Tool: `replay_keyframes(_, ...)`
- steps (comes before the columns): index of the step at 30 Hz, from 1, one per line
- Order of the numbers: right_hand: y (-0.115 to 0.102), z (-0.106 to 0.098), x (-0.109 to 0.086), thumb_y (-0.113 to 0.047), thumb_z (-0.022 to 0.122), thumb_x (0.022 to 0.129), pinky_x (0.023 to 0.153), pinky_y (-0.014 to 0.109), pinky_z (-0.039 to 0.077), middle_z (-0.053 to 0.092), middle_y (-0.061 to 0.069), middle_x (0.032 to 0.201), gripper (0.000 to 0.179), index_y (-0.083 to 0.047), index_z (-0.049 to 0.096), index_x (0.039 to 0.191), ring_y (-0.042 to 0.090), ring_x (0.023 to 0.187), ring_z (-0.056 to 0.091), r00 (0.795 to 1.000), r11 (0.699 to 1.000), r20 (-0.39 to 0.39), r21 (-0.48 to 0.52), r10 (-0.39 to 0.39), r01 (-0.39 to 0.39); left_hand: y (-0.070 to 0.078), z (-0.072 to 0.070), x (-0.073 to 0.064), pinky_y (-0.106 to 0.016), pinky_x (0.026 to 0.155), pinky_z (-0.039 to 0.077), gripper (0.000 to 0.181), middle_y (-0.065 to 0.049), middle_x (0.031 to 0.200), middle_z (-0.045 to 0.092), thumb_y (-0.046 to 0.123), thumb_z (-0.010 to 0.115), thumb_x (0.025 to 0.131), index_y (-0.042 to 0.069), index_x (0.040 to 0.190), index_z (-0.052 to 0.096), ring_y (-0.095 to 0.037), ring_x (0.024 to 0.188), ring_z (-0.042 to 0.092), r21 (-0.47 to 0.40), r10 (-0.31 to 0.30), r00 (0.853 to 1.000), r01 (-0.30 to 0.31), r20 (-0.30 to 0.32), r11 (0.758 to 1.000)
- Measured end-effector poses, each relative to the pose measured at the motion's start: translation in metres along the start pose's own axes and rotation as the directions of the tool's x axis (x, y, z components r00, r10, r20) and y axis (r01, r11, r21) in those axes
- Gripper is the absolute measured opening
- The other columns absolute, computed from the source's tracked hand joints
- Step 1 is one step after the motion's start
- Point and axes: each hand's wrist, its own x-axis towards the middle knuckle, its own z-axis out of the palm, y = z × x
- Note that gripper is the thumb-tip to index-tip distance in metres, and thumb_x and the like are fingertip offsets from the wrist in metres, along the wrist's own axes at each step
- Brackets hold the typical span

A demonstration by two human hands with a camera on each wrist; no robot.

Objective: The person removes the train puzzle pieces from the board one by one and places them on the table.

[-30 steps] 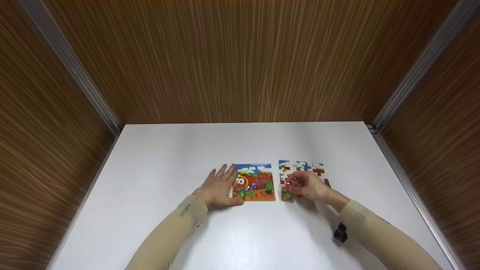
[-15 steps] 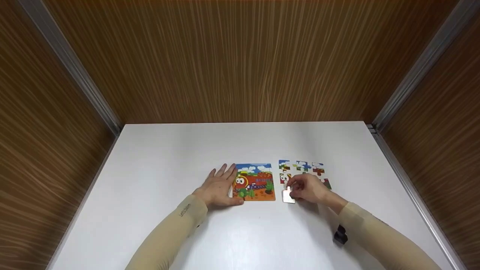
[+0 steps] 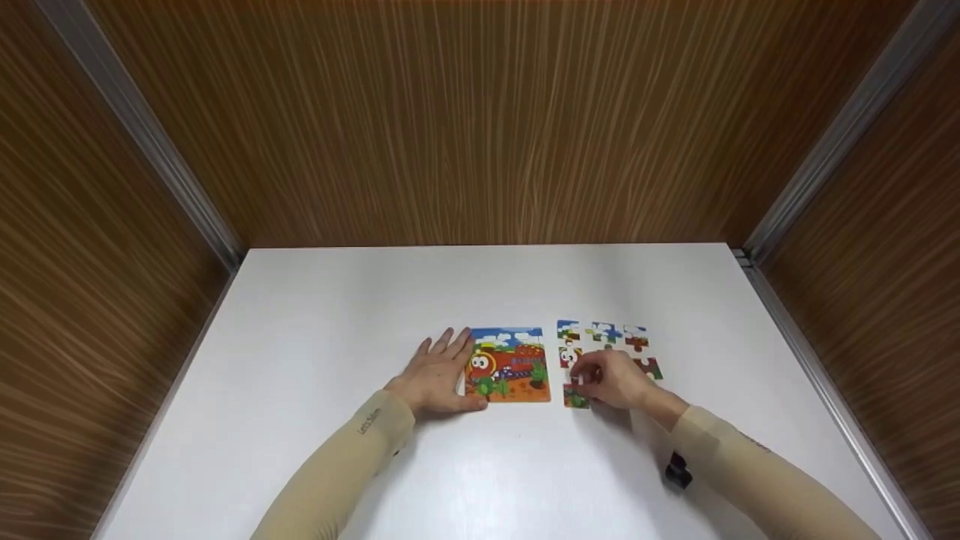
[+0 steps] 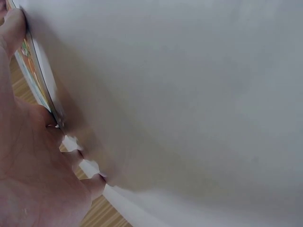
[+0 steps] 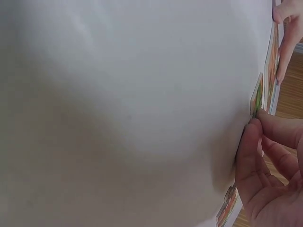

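Note:
My left hand [image 3: 439, 375] lies with fingers spread along the left side of a square picture board [image 3: 517, 382], thumb and fingertips at its edge. The board shows a red cartoon train, cacti and a blue sky. To its right, the fingertips of my right hand [image 3: 611, 377] pinch a jigsaw piece [image 3: 576, 399] with green cactus print. The right wrist view shows this puzzle piece [image 5: 257, 97] at the thumb and index fingertips, close over the table. Directly above it lies a piece with cartoon eyes [image 3: 568, 355], partly covered by the fingers.
Several other jigsaw pieces are spread around the right hand: a sky piece [image 3: 568, 328], a blue piece [image 3: 604, 331], a cloud piece [image 3: 635, 334] and a red-green piece [image 3: 649, 367]. The white table [image 3: 480, 465] is enclosed by wood-grain panels [image 3: 480, 127] at back and sides.
The right hand has shifted the pinched jigsaw piece slightly toward the person. Its surface looked bright white half a second ago and now shows the cactus print. The left hand has stayed still.

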Motion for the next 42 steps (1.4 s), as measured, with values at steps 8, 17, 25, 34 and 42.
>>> replay_keyframes(8,-0.003,-0.001,0.000,-0.007,0.087,0.093,0.066,0.022,0.050,0.079,0.006,0.095,0.017,-0.007,0.083,0.109,0.010,0.078,0.062,0.999,0.999,-0.005,-0.015,-0.042,0.042,0.002,-0.001,0.000,-0.064,0.144,0.012,0.127,-0.005,0.193,0.004,0.089,0.060,0.092,0.014,0.182,0.011,-0.035,0.180,0.004,0.007,-0.005,1.000,0.005,-0.005,1.000)
replay_keyframes(17,-0.029,-0.008,0.009,-0.008,0.085,0.094,0.064,0.022,0.047,0.075,0.005,0.089,0.020,-0.003,0.082,0.113,0.009,0.074,0.060,0.997,0.997,-0.009,-0.020,-0.077,0.076,0.002,-0.002,0.000,-0.065,0.144,0.015,0.126,-0.005,0.193,0.006,0.088,0.061,0.093,0.012,0.182,0.012,-0.037,0.180,0.006,0.021,0.004,1.000,-0.004,-0.011,1.000)
replay_keyframes(25,-0.058,0.001,0.026,-0.009,0.086,0.094,0.073,0.028,0.062,0.082,0.016,0.106,0.024,-0.001,0.083,0.117,0.017,0.086,0.074,0.986,0.987,0.043,0.001,-0.160,0.160,0.001,-0.001,-0.001,-0.064,0.144,0.014,0.126,-0.005,0.193,0.005,0.088,0.060,0.093,0.013,0.182,0.012,-0.036,0.180,0.005,0.013,-0.005,1.000,0.005,-0.008,1.000)
replay_keyframes(34,-0.075,0.019,0.048,-0.010,0.090,0.094,0.092,0.043,0.068,0.084,0.014,0.118,0.033,-0.004,0.082,0.125,0.024,0.102,0.079,0.965,0.979,0.164,0.004,-0.204,0.206,0.001,0.000,0.000,-0.064,0.144,0.013,0.127,-0.005,0.193,0.005,0.089,0.060,0.093,0.013,0.182,0.012,-0.035,0.180,0.005,0.010,-0.007,1.000,0.007,0.001,1.000)
replay_keyframes(42,-0.078,0.028,0.065,-0.009,0.092,0.091,0.091,0.034,0.067,0.085,0.013,0.117,0.040,-0.007,0.081,0.130,0.025,0.103,0.080,0.943,0.971,0.237,0.005,-0.235,0.241,0.001,0.000,0.001,-0.062,0.145,0.012,0.128,-0.004,0.193,0.004,0.089,0.061,0.091,0.014,0.182,0.010,-0.034,0.180,0.004,0.007,-0.018,1.000,0.018,0.005,1.000)
